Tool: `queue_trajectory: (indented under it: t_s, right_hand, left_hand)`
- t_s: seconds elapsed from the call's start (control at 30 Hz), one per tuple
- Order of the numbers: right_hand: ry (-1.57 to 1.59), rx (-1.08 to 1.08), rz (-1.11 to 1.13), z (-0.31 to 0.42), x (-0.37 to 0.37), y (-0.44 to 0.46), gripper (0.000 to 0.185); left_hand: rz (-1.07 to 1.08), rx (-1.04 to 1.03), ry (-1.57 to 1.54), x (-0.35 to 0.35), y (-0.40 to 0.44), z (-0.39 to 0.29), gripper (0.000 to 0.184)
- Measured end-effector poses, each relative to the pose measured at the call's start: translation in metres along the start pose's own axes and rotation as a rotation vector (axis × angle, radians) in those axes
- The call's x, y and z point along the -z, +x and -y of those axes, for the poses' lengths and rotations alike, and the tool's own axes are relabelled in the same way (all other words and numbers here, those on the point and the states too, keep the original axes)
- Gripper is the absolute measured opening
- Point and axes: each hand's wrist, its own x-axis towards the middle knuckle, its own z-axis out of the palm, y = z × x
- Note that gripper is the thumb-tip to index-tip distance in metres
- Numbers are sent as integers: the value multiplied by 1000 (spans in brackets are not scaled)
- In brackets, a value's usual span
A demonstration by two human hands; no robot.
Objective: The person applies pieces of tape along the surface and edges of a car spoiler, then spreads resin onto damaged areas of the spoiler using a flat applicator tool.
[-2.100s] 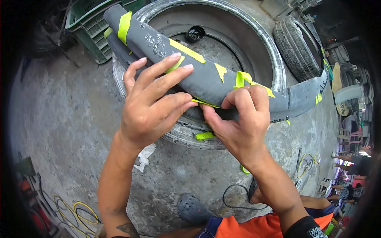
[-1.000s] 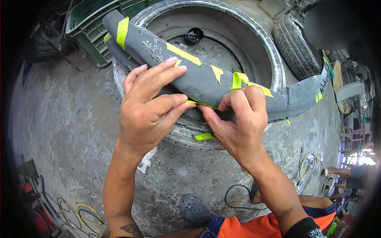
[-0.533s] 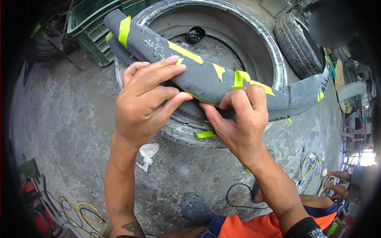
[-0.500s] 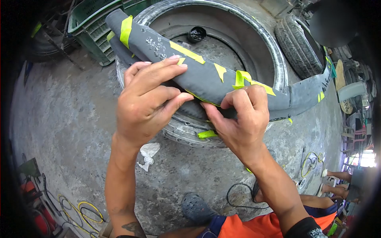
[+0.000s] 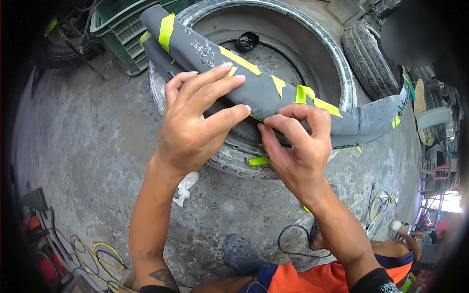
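Observation:
A long grey curved panel (image 5: 254,93), which looks like a vehicle trim piece, lies across a large tire (image 5: 344,73). Several strips of yellow-green tape (image 5: 239,61) are stuck on its face. My left hand (image 5: 198,122) rests on the panel with fingers spread, its thumb by the lower edge. There, my right hand (image 5: 300,151) pinches at a thin line of the same tape, which runs along the edge; its far end is hidden by the fingers. A loose curl of tape (image 5: 304,93) stands up above the right knuckles.
A small black cup (image 5: 247,41) sits inside the tire. Beyond it leans another tire (image 5: 369,61), and a green crate (image 5: 119,41) stands at upper left. A tape scrap (image 5: 259,161) clings to the tire's near side. White crumpled paper (image 5: 185,188) and cables (image 5: 100,259) lie on the floor.
My left hand has shifted slightly right and its thumb has moved up onto the panel's edge. The right hand stays pinched at the edge. The view has shifted a little.

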Motion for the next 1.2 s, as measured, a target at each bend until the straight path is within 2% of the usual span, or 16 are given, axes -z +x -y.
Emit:
queue_trajectory:
  t_s: [0.3, 0.57, 0.77, 0.83, 0.87, 0.9, 0.97, 1.03, 1.1, 1.2]
  right_hand:
    - [21, -13, 36, 1, 4, -1, 28]
    - [67, -56, 42, 1, 5, -1, 27]
    - [148, -89, 57, 0, 16, -1, 27]
    - [286, -54, 76, -3, 33, -1, 26]
    - [200, 37, 145, -5, 47, -1, 26]
    - [201, 37, 140, -8, 63, -2, 26]
    - [27, 338, 324, -14, 89, -6, 28]
    - [19, 341, 339, -18, 100, -16, 33]
    - [5, 320, 487, -21, 104, -24, 34]
    - [-52, 354, 510, -13, 91, -32, 34]
  left_hand:
    - [12, 15, -20, 1, -1, -3, 22]
    - [61, 42, -18, 1, -4, -13, 34]
    - [61, 75, -22, -1, -1, -18, 31]
    - [81, 75, -24, 1, 0, -21, 30]
    - [100, 79, -24, 3, 1, -23, 28]
    - [101, 75, -22, 4, 2, -24, 28]
    - [120, 102, -4, 7, 5, -27, 27]
    - [130, 112, -22, 10, 7, -30, 28]
    - [75, 182, -96, 14, 9, -29, 30]
    - [-12, 175, -202, 19, 8, -27, 30]
